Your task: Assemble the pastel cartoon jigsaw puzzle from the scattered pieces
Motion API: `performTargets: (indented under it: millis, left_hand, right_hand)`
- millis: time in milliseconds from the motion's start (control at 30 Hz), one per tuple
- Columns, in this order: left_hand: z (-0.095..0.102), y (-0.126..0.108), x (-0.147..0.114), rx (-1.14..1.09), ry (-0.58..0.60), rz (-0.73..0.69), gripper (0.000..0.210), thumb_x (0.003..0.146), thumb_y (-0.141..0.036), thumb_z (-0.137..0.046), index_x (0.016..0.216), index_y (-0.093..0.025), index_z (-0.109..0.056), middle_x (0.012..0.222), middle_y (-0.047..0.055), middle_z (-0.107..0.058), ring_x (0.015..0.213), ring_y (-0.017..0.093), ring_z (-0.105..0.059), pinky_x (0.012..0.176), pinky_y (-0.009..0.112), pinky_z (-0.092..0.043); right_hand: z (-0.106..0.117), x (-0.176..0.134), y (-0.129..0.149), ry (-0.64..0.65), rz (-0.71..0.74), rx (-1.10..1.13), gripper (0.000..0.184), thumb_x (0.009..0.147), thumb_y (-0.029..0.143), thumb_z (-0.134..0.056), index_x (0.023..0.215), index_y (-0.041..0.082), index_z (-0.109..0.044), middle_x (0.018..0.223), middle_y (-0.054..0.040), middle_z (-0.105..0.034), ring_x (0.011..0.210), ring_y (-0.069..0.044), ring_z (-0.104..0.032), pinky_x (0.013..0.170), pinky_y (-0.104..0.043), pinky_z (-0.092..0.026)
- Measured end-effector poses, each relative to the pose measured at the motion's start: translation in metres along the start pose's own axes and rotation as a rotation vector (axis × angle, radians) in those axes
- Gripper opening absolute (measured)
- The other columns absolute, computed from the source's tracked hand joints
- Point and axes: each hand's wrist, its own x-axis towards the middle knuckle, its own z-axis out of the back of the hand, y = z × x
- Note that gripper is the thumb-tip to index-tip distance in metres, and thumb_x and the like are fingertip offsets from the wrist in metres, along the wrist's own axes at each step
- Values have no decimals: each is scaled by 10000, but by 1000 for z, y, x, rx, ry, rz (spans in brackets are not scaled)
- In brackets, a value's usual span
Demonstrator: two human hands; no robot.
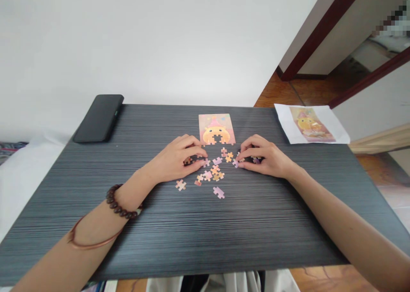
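Observation:
A partly joined jigsaw puzzle point(217, 126) lies at the middle of the table, showing a yellow animal in a pink hat, with a gap in its lower edge. Below it are several loose puzzle pieces point(208, 175). At their left side my left hand point(177, 157) is closed, thumb and fingertips on a pale purple puzzle piece point(206, 162). My right hand point(264, 157) reaches in from the right, its thumb and fingers pinching another purple puzzle piece point(236, 163). More pieces lie partly hidden under both hands. One lilac piece point(219, 192) sits apart, nearest to me.
The dark wood-grain table point(179, 236) backs against a white wall. A black power bank or phone-like slab point(98, 118) rests at the far left. On the far right lies a white sheet point(312, 124) printed with the animal picture.

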Motion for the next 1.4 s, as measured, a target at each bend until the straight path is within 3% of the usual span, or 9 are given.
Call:
performTargets:
  millis: [200,467,700,867,1033,1233,1400]
  left_hand:
    - [0,0,0,11,2,-17,190,979,-310,-554,1033,-209,-705,1077,83,-637,1018,207,-593,938,370,-475]
    - [-1,2,0,13,-7,-33,190,975,-307,-563,1027,-200,-711,1061,85,-633,1004,213,-594,925,371,-474]
    - [1,1,0,7,10,-13,191,974,-305,-563,1033,-203,-714,1066,82,-630,1014,211,-590,937,363,-472]
    - [-2,2,0,14,-12,-40,179,972,-282,-573,1033,-193,-716,1068,80,-627,1021,212,-590,932,363,-470]
    - [-2,2,0,14,-22,-51,168,966,-263,-582,1030,-187,-718,1055,79,-624,1011,210,-590,922,360,-473]
    - [0,0,0,29,-21,-85,175,966,-229,-573,1020,-210,-739,1056,75,-617,959,198,-587,891,363,-473]
    - [1,-6,1,-21,-63,-152,179,953,-221,-600,1047,-225,-752,1021,70,-603,968,192,-575,891,351,-491]
  right_hand:
    - [0,-1,-1,2,-7,-12,144,928,300,-660,1035,268,-751,993,-67,-659,954,-215,-628,846,-390,-529]
    - [-1,0,2,-7,-3,-45,186,870,392,-734,938,223,-695,1046,-87,-603,980,-230,-615,865,-401,-532]
    - [-3,2,7,-15,-27,-113,127,912,341,-674,918,214,-672,1019,-83,-627,952,-226,-622,861,-396,-509]
    - [-6,4,10,-21,-15,-174,203,882,398,-712,908,204,-660,1019,-82,-652,949,-234,-626,866,-402,-491]
    - [-8,5,12,-36,-8,-161,96,900,300,-676,937,213,-670,1001,-67,-660,938,-218,-631,860,-382,-488]
    - [6,1,4,-6,1,-73,164,881,294,-686,1027,219,-676,1055,-79,-646,1004,-235,-618,920,-397,-470]
    - [23,-7,-16,32,-55,-17,156,845,163,-609,973,217,-681,986,-68,-667,958,-245,-617,876,-398,-455]
